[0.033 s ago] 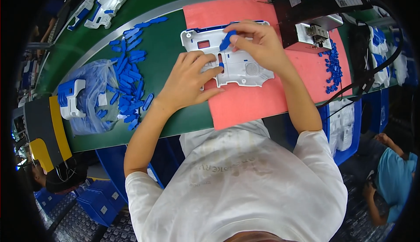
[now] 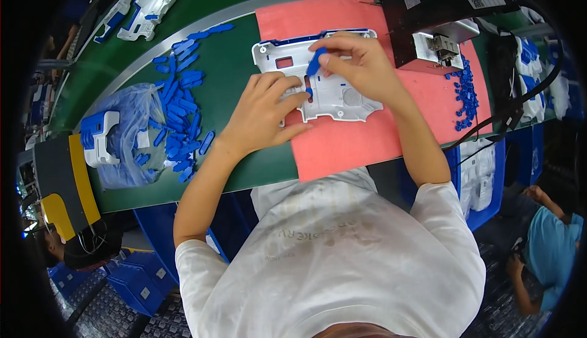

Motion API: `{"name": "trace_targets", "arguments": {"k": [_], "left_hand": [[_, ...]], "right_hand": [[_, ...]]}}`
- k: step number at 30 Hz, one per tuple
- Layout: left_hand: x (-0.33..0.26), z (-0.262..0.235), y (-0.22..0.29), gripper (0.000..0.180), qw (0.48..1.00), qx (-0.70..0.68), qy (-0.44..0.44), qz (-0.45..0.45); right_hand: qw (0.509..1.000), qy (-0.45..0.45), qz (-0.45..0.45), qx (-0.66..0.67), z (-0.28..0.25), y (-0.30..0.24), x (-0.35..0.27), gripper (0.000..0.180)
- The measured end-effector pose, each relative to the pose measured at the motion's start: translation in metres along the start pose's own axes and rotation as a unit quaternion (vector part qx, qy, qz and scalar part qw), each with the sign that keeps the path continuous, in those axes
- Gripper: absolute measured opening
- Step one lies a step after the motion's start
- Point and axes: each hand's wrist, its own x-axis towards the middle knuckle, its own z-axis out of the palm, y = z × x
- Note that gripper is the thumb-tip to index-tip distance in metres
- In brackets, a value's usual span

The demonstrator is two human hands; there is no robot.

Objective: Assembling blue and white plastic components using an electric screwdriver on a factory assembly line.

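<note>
A white plastic housing shell (image 2: 333, 93) with blue trim along its far edge lies inner side up before me. My left hand (image 2: 264, 107) grips its left side, fingers bent over the edge. One fingertip touches a small blue part (image 2: 309, 92) in a slot near the middle. Between thumb and fingers of my right hand (image 2: 361, 63) is an elongated blue plastic piece (image 2: 315, 61), held tilted just above the shell, close to that slot. The piece's upper end is partly covered by my fingers.
Under the shell lies a pink mat (image 2: 342, 148) on the green bench. Many blue pieces (image 2: 177, 108) are heaped to the left beside a plastic bag (image 2: 125, 167). A black machine (image 2: 422, 26) stands at right, near small blue parts (image 2: 466, 96). Another person (image 2: 550, 246) is at lower right.
My right hand and the elongated blue piece have shifted very slightly, with the piece tilting a little. My left hand and the shell stay put.
</note>
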Motion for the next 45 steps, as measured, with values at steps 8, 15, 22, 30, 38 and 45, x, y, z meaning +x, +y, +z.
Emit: {"name": "trace_targets", "arguments": {"k": [8, 15, 22, 30, 38, 45], "left_hand": [[-0.005, 0.011, -0.005, 0.047, 0.996, -0.054, 0.066, -0.015], [-0.003, 0.015, -0.004, 0.044, 0.996, -0.061, 0.063, -0.016], [-0.005, 0.014, -0.003, 0.042, 0.995, -0.068, 0.069, -0.013], [-0.003, 0.01, -0.001, 0.04, 0.997, -0.035, 0.071, -0.002], [0.002, 0.019, -0.001, 0.039, 0.997, -0.017, 0.071, 0.004], [0.017, 0.027, 0.005, 0.039, 0.995, -0.037, 0.094, 0.005]], "right_hand": [[0.987, -0.069, 0.114, -0.09, 0.015, 0.001, -0.004, 0.023], [0.972, -0.033, -0.015, -0.234, 0.017, 0.007, -0.003, 0.022], [0.967, -0.021, -0.001, -0.253, 0.022, 0.007, -0.006, 0.021], [0.769, 0.393, -0.44, -0.246, -0.015, -0.028, -0.042, 0.044], [0.885, 0.35, -0.292, -0.096, -0.05, -0.031, -0.016, 0.045], [0.812, 0.393, -0.43, 0.024, -0.116, -0.071, -0.04, 0.049]]}}
